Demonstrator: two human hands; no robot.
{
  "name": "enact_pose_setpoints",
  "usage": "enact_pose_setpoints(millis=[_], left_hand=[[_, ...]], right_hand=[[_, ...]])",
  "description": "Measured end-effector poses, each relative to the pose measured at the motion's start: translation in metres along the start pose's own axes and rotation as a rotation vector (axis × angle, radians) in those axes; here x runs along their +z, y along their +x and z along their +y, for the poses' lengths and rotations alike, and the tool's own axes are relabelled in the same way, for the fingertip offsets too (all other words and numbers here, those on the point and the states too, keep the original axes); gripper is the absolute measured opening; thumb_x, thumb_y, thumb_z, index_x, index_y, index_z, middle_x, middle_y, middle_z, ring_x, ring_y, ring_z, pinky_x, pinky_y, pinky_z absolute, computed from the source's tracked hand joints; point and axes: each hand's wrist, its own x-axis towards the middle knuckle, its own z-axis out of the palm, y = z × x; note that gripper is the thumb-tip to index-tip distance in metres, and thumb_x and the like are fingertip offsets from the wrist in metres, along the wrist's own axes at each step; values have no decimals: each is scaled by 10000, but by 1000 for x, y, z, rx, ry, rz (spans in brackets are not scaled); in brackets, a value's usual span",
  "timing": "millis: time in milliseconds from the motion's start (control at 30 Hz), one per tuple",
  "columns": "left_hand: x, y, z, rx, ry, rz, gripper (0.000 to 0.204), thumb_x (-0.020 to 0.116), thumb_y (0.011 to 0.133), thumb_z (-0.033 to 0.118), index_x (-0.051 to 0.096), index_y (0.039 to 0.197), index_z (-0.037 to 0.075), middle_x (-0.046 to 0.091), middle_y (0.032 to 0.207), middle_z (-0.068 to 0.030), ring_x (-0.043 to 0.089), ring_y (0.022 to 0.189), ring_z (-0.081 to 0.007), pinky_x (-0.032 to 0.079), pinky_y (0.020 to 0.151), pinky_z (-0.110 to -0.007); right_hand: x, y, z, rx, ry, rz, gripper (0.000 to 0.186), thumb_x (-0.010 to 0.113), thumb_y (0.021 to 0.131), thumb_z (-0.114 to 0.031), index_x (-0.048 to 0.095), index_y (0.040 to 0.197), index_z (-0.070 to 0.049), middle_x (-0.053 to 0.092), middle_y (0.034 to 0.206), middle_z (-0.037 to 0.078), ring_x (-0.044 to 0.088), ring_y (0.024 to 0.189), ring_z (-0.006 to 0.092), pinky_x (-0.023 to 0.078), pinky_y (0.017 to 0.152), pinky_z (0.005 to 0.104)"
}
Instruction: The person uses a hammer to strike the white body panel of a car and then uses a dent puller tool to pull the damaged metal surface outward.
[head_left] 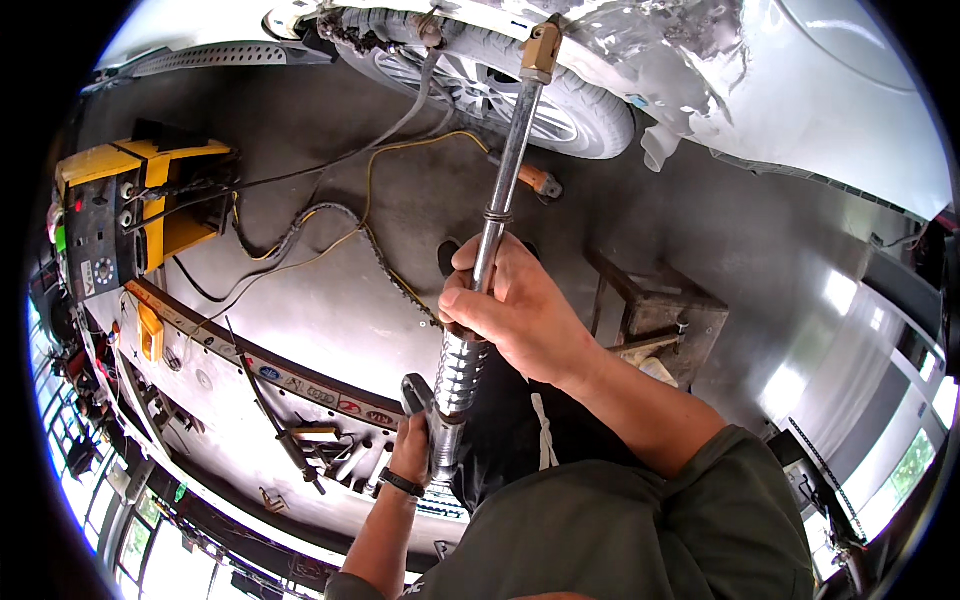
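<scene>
A chrome slide hammer [512,150] slants up from my body to the white car's damaged body panel [660,50]. Its brass-coloured end [541,53] meets the panel edge above the wheel; the exact contact is hard to make out. My right hand [520,310] is closed round the rod, just ahead of the ridged sleeve [461,372]. Lower down, my left hand [411,452] grips the rear end of the tool beside a dark curved lever [414,392]. The left fingers are partly hidden behind the tool.
A car wheel [570,110] stands under the panel. At left are a yellow-and-black machine [150,205] with cables and a long bench [220,380] bearing tools. An orange hand tool [540,182] lies on the floor, and a brown metal stand [665,320] is at right.
</scene>
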Motion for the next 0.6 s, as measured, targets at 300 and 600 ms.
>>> enact_pose_setpoints(millis=[300, 600], left_hand=[[-22, 7, -41, 14, 47, 108, 409, 449, 1040, 341, 674, 1148, 17, 725, 965, -69, 689, 795, -151, 570, 711, -306], [0, -8, -5, -154, -187, 22, 451, 387, 1056, 387, 621, 1220, 37, 704, 1050, -97, 685, 908, -190, 563, 827, -337]], right_hand=[[0, -6, -10, 47, 31, -22, 295, 658, 942, -84, 453, 1146, -25, 562, 877, 51, 570, 778, 118, 472, 715, 295], [16, -2, 22, 8, 263, -54, 155, 675, 970, -111, 563, 1045, -36, 629, 791, 58, 646, 730, 134, 528, 655, 303]])
